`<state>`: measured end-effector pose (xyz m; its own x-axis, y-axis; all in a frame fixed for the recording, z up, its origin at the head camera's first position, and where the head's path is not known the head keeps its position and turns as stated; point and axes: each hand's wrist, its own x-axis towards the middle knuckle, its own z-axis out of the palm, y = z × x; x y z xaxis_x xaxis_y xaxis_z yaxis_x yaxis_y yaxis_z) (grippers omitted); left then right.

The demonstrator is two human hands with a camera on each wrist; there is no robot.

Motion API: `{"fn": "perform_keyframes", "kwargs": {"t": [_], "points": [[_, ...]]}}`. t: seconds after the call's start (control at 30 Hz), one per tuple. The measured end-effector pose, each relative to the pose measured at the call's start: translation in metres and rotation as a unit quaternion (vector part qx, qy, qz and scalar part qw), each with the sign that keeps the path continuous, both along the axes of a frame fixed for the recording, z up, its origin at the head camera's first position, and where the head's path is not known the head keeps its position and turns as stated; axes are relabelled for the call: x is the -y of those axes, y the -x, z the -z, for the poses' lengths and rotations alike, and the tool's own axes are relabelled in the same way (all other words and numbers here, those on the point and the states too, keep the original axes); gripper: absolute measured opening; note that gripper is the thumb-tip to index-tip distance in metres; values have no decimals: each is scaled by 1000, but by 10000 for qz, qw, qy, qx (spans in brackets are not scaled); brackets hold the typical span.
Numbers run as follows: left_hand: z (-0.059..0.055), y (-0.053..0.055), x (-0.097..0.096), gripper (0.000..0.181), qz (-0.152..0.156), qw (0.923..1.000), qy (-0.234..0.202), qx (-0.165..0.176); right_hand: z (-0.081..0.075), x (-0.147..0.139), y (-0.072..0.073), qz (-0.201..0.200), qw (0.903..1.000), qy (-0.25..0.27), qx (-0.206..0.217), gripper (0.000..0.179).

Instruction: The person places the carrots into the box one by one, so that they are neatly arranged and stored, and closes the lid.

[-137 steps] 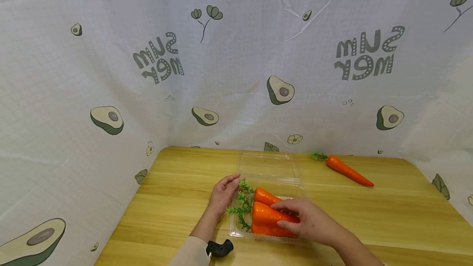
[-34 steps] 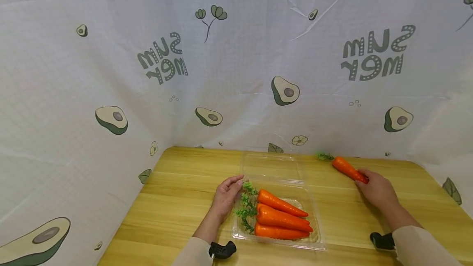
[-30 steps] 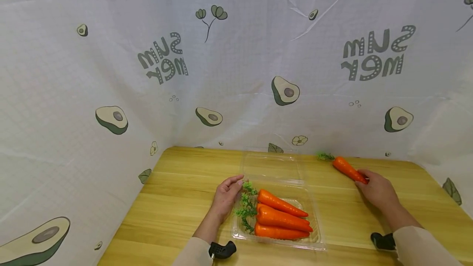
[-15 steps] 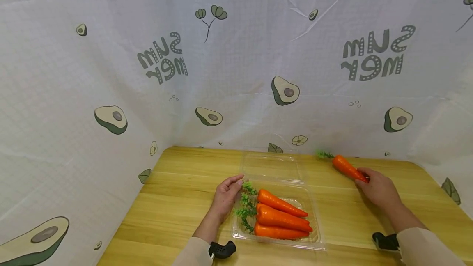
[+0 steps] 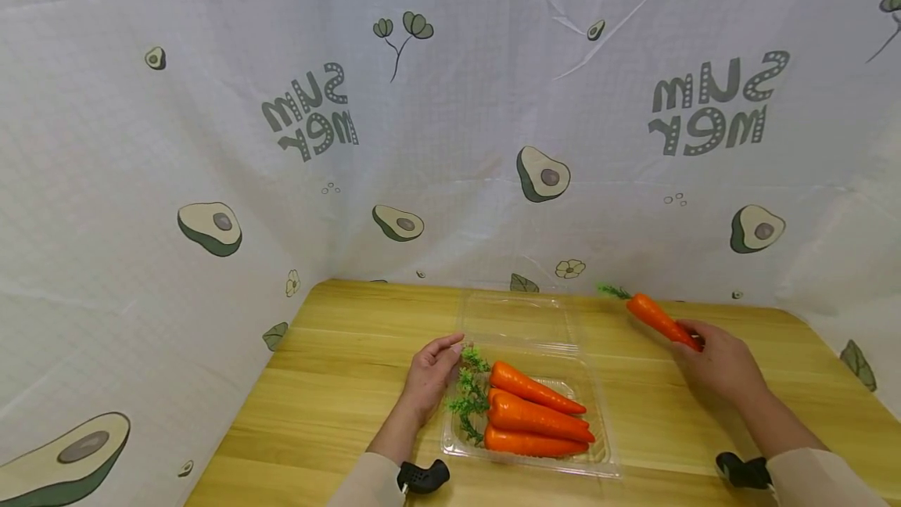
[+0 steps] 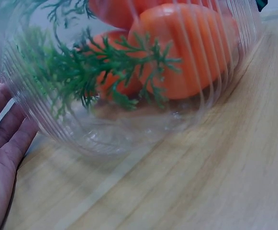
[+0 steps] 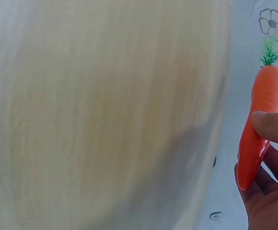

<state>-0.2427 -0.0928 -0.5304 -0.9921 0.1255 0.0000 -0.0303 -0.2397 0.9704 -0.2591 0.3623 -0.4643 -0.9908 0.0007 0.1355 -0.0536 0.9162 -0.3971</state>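
On the right, my right hand pinches an orange toy carrot near its narrow tip, its leafy green top pointing back and left. The right wrist view shows the thumb laid on the carrot and fingers curled behind it. A clear plastic clamshell box stands with its lid folded back. Inside lie several more carrots, tops to the left. My left hand rests at the box's left wall; in the left wrist view its extended fingers meet the ribbed plastic.
The transparent lid lies flat behind the box. A wooden table carries everything, with a white printed curtain hanging along its back and left. Black wrist mounts stick out by both sleeves.
My right hand has gone from the carrots in the box to the lone carrot, gripped it, and just now raised it slightly, shifting it left. My left hand stays by the box.
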Motion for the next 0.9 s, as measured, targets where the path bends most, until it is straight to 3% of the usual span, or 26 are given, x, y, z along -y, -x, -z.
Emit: {"fn": "perform_keyframes", "kwargs": {"t": [0.23, 0.9], "points": [[-1, -1, -1, 45, -24, 10000, 0, -68, -6, 8, -3, -212, 9995, 33, -213, 47], [-1, -2, -1, 44, -82, 10000, 3, 10, -19, 50, -18, -569, 9976, 318, -221, 46]]}}
